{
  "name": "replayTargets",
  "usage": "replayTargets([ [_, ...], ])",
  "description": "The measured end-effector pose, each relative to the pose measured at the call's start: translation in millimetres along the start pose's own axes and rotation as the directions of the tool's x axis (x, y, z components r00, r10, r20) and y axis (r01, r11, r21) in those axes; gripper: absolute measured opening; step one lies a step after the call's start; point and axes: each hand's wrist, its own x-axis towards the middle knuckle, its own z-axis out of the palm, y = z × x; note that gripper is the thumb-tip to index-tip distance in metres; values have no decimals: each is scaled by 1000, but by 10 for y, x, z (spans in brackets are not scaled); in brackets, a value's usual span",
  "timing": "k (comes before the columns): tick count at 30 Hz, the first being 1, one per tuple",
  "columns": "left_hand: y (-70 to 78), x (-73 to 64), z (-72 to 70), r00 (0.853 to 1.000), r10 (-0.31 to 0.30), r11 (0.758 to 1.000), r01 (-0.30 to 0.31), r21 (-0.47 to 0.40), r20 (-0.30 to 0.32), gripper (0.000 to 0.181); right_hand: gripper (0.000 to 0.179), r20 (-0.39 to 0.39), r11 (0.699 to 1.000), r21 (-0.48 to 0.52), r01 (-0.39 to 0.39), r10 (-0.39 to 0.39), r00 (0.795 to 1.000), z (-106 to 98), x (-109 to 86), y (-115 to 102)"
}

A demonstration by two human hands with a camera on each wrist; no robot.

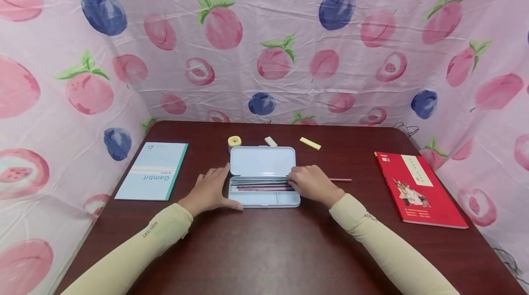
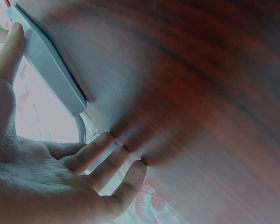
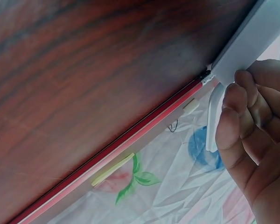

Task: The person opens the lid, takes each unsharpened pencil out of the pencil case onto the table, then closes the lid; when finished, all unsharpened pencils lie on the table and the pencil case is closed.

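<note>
A light-blue pencil case [image 1: 253,199] lies with its lid [image 1: 262,161] raised at the back. Several pencils [image 1: 258,186] lie in its rear compartment. My left hand [image 1: 210,190] is at the case's left end, fingers spread and thumb along the front edge; the left wrist view shows the thumb overlapping the case wall [image 2: 53,70]. At the right end, my right hand [image 1: 312,183] has its fingers curled at the rim, covering the pencils' right ends. In the right wrist view its fingertips [image 3: 235,95] overlap the case's end wall. A red pencil [image 3: 116,144] lies on the table beside that end.
Behind the case are a yellow tape roll [image 1: 234,141], a white eraser [image 1: 270,141] and a yellow strip [image 1: 310,143]. A pale blue notebook [image 1: 150,173] lies on the left, a red book [image 1: 419,189] on the right. A fruit-patterned curtain [image 1: 306,93] surrounds the table's back and sides.
</note>
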Motion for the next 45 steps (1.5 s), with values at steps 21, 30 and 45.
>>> replayTargets([
  [21, 5, -14, -1, 1000, 8, 1000, -8, 3, 5, 141, 4, -5, 998, 47, -51, 51, 999, -73, -155, 30],
  [30, 11, -16, -12, 1000, 7, 1000, -7, 15, -2, 140, 7, -42, 997, 26, -74, 75, 996, -126, -317, 109],
  [45, 19, -20, -7, 1000, 6, 1000, -6, 14, -4, 141, 10, -50, 990, 50, -130, 132, 990, -171, -595, 294],
])
